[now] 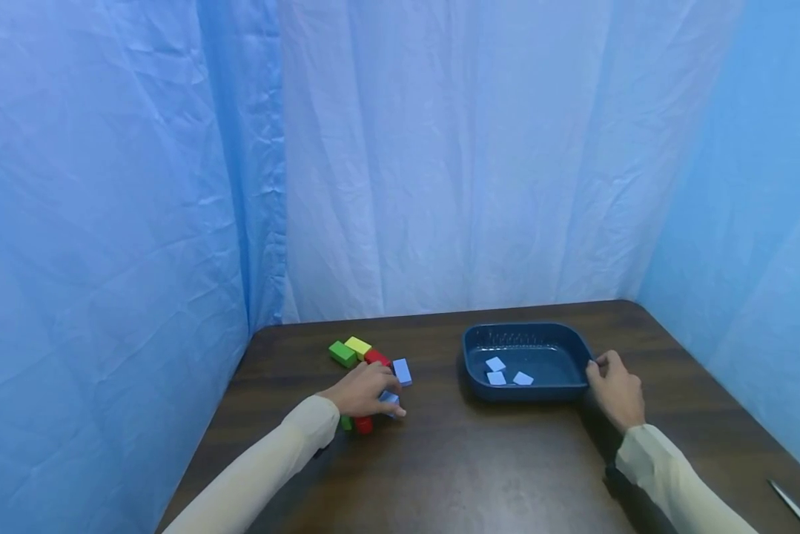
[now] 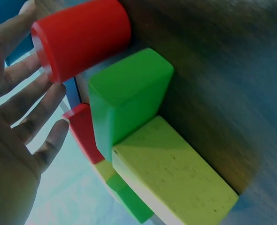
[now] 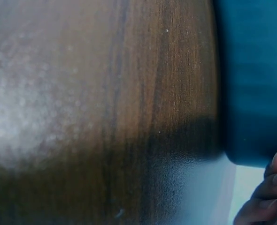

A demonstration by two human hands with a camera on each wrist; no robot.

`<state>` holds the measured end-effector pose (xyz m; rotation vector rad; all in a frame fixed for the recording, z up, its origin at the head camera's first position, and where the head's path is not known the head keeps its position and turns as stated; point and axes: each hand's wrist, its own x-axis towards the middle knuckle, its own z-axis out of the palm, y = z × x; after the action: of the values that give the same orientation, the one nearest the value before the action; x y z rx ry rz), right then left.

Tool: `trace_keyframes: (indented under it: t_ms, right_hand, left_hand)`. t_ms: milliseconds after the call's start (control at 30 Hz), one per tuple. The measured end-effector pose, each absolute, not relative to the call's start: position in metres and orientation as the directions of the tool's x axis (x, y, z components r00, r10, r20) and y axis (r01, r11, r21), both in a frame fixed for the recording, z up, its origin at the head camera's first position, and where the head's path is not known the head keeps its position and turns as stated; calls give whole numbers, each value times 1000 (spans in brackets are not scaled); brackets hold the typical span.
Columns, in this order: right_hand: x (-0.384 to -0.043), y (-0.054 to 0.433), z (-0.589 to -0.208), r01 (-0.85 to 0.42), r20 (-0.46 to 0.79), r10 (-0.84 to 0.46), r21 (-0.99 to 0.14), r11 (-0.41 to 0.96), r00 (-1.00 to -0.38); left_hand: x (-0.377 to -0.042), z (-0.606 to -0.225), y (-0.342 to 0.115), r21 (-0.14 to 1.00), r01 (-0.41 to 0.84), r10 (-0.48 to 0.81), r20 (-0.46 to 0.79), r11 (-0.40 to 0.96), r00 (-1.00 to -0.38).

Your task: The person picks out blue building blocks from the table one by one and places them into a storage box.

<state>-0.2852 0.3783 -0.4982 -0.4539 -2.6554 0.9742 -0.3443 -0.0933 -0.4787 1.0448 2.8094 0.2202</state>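
Note:
Over a group of toy blocks, my left hand (image 1: 366,389) reaches with its fingers loosely spread. A light blue block (image 1: 389,400) lies between its thumb and fingertips, and another light blue block (image 1: 402,372) is just beyond. In the left wrist view, a red cylinder (image 2: 84,40) overlaps the fingers, beside a green block (image 2: 131,96) and a yellow block (image 2: 176,168). My right hand (image 1: 616,389) grips the right rim of a dark blue tray (image 1: 526,393). Inside the tray are three light blue pieces (image 1: 496,378).
Behind the left hand lie a green block (image 1: 342,354), a yellow block (image 1: 358,346) and a red block (image 1: 377,358). A thin pale object (image 1: 795,506) is by the table's right edge. Blue and white curtains (image 1: 466,163) hang around the brown table (image 1: 466,467).

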Motion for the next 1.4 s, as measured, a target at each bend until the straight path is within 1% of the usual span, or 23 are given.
trace_keyframes:
  t_ms: [367,667,1167,1400]
  right_hand:
    - [-285,378,-501,193,142,381,-674,713,-914]
    - [-284,377,-499,189,141,379,-680,708,-914]
    - [-284,377,-499,189,156,384,-669,719,-910]
    - [-282,377,-498,169,166,373,-677,716,-913]
  left_hand:
    - [-341,-478,-110,158,625,642,-100,764,-760]
    - [-343,-478,-114,134,589,603,-124,797,-788]
    - [-339,-478,-114,141,569,584,-112,810,-804]
    - [-341,-479,-116,132,577,589,-81,806,-804]
